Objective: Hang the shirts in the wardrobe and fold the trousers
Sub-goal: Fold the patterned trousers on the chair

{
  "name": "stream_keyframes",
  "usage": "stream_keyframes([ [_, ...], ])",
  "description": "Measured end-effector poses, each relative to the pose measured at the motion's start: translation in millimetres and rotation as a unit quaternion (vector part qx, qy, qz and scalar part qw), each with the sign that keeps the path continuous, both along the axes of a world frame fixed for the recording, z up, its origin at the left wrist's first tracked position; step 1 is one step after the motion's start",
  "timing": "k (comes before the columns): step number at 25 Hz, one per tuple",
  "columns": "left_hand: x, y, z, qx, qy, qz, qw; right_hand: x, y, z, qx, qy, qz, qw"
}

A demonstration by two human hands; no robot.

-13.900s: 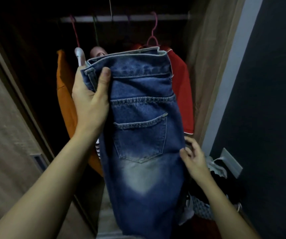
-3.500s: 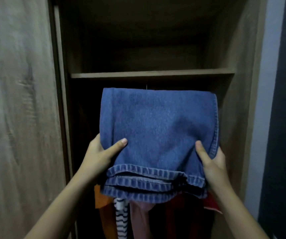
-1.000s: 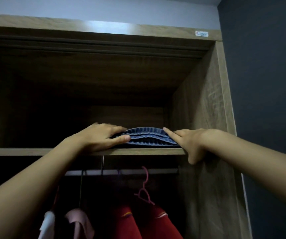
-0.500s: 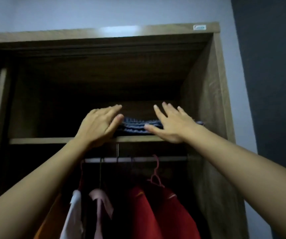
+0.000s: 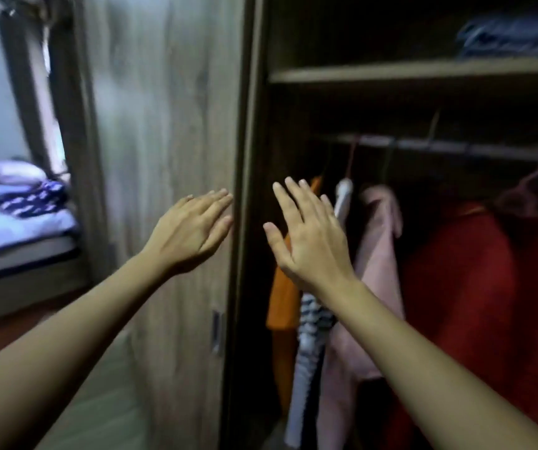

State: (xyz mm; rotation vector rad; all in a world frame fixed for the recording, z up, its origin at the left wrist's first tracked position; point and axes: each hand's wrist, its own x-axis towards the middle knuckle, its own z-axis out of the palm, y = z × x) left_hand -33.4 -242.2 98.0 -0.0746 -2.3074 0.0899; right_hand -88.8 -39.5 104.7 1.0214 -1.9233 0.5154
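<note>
Both your hands are raised flat with fingers spread and nothing in them: your left hand (image 5: 193, 229) is against the wooden sliding door (image 5: 163, 131), fingertips at its right edge, while your right hand (image 5: 309, 237) is in front of the open wardrobe, just beside the left. Behind your right hand, an orange shirt (image 5: 282, 300), a striped garment (image 5: 309, 332), a pink shirt (image 5: 379, 241) and a red shirt (image 5: 469, 287) hang from the rail (image 5: 449, 147). The folded jeans (image 5: 514, 37) lie on the shelf (image 5: 407, 71) above, at the upper right, and a bed with bedding (image 5: 17, 219) shows at the far left.
</note>
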Motion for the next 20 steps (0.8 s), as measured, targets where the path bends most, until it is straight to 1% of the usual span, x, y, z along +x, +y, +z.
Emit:
stream_keyframes([
  [2,47,-39,-61,0.041,-0.078,0.06,0.994,26,-38,-69,0.048,-0.088,0.021,0.995],
  [4,83,-66,-116,0.059,-0.118,0.097,0.987,44,-63,-130,0.094,-0.145,0.037,0.984],
  [6,127,-84,-172,0.11,-0.188,0.128,0.968,67,-87,-195,0.177,-0.204,0.049,0.962],
  [9,194,-99,-263,0.195,-0.294,0.166,0.921,107,-114,-282,0.278,-0.281,0.069,0.916],
  [11,235,-101,-321,0.219,-0.36,0.188,0.887,130,-126,-338,0.33,-0.32,0.077,0.885],
  [13,267,-98,-371,0.211,-0.427,0.197,0.857,150,-127,-390,0.369,-0.355,0.076,0.856],
  [15,296,-96,-426,0.206,-0.492,0.193,0.824,171,-122,-445,0.425,-0.389,0.073,0.814],
  [18,327,-86,-504,0.218,-0.557,0.172,0.782,197,-114,-519,0.499,-0.419,0.076,0.755],
  [20,338,-78,-555,0.217,-0.588,0.15,0.765,210,-114,-561,0.537,-0.42,0.079,0.728],
])
